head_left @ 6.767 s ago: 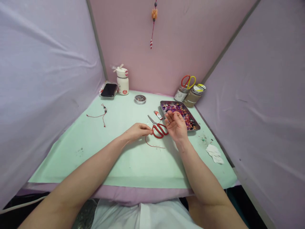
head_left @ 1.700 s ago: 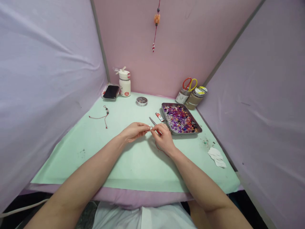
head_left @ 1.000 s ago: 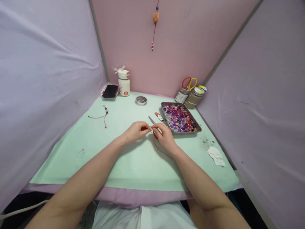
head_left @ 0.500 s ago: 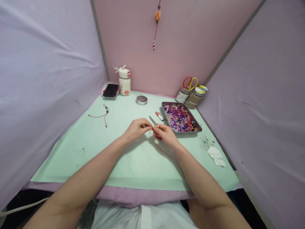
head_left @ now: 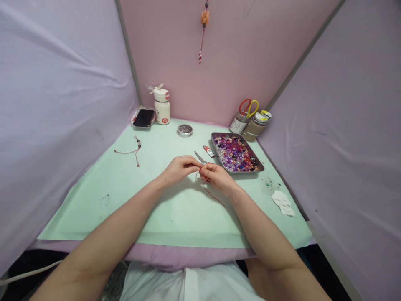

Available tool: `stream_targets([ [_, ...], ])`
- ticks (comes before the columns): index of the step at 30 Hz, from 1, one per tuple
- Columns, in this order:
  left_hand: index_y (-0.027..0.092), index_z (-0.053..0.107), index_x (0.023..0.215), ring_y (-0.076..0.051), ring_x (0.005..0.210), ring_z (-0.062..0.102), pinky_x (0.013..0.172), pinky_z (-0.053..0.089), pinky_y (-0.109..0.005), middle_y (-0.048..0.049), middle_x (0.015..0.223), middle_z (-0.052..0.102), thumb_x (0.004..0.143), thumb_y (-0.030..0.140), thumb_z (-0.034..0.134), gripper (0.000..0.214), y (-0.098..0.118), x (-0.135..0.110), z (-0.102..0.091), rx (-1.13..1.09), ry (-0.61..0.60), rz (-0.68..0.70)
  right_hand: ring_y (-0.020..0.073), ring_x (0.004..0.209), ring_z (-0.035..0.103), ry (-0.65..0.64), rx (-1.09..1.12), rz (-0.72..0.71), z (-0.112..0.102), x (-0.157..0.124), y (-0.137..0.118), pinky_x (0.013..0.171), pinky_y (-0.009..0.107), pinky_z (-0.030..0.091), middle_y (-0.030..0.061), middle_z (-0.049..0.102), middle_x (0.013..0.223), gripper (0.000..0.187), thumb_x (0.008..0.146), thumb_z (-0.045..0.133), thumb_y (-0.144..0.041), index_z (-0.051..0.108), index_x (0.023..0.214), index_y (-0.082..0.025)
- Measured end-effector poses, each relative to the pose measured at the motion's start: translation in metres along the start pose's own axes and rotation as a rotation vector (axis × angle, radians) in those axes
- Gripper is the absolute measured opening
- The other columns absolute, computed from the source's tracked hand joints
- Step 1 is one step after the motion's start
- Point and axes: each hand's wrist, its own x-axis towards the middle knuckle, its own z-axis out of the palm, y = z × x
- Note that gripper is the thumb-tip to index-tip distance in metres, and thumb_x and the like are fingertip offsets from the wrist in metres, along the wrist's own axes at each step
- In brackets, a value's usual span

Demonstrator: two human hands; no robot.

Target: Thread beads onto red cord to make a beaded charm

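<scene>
My left hand (head_left: 180,168) and my right hand (head_left: 218,177) meet fingertip to fingertip over the middle of the green mat (head_left: 156,209). Both pinch a thin red cord (head_left: 213,195), whose loose end trails toward me under my right wrist. Whatever small piece sits between the fingertips is too tiny to make out. Red-handled scissors (head_left: 200,159) lie just behind my hands, mostly hidden, only the blades showing. A metal tray (head_left: 259,166) heaped with purple, pink and clear beads stands right of my hands.
A finished red cord piece (head_left: 133,150) lies at the left. At the back stand a white bottle (head_left: 162,109), a phone (head_left: 143,118), a small round tin (head_left: 184,130), and two jars with scissors (head_left: 250,121). A small red-and-white tube (head_left: 208,151) and crumpled tissue (head_left: 282,202) lie nearby.
My right hand came away from the bead tray and joined my left hand at the cord's end. Over the last second the hands have stayed together with small finger shifts.
</scene>
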Motion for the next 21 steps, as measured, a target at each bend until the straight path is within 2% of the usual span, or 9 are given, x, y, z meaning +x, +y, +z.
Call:
stream_targets([
  [5,0.019,0.074,0.084,-0.015,0.078,0.062,0.076,0.047,-0.028,-0.0055,0.083,0.068,0.076,0.027,0.066,0.014,0.0029,0.0001,-0.0015,0.025,-0.029,0.038,0.0093,0.056,0.045,-0.026,0.0,0.008,0.0004,-0.0001,-0.0004,0.056,0.024,0.033,-0.0027,0.053,0.061,0.033,0.065,0.077,-0.046,0.059,0.068,-0.018],
  [9,0.018,0.073,0.08,-0.015,0.079,0.061,0.076,0.047,-0.028,-0.0058,0.084,0.068,0.079,0.03,0.064,0.015,0.0035,-0.0006,-0.0016,0.06,0.024,0.034,0.0079,0.052,0.039,0.115,-0.062,-0.073,0.0021,0.0008,-0.0002,0.052,0.024,0.029,-0.0039,0.052,0.061,0.028,0.067,0.076,-0.043,0.06,0.074,-0.02],
  [12,0.017,0.072,0.08,-0.016,0.08,0.061,0.076,0.046,-0.028,-0.006,0.085,0.068,0.079,0.032,0.062,0.017,0.0011,-0.0005,-0.0011,0.078,0.074,0.011,0.0093,0.057,0.044,0.206,-0.122,-0.165,0.003,0.0003,-0.0015,0.055,0.025,0.035,-0.0022,0.055,0.067,0.023,0.073,0.07,-0.042,0.061,0.076,-0.021],
  [17,0.016,0.07,0.08,-0.016,0.08,0.061,0.077,0.047,-0.029,-0.006,0.086,0.068,0.078,0.032,0.063,0.018,-0.0006,0.0002,-0.0002,0.046,0.093,-0.038,0.013,0.069,0.05,0.162,-0.22,-0.208,0.0042,-0.0026,-0.0053,0.063,0.027,0.041,0.0009,0.06,0.077,0.022,0.074,0.067,-0.042,0.061,0.078,-0.021],
  [21,0.016,0.07,0.079,-0.016,0.077,0.06,0.074,0.046,-0.03,-0.0044,0.082,0.068,0.076,0.033,0.065,0.018,0.0032,0.0005,-0.0007,-0.007,0.007,-0.124,0.0116,0.068,0.05,0.164,-0.24,-0.279,0.0017,-0.0028,-0.0046,0.065,0.026,0.041,0.0005,0.06,0.078,0.021,0.079,0.063,-0.04,0.058,0.081,-0.02],
])
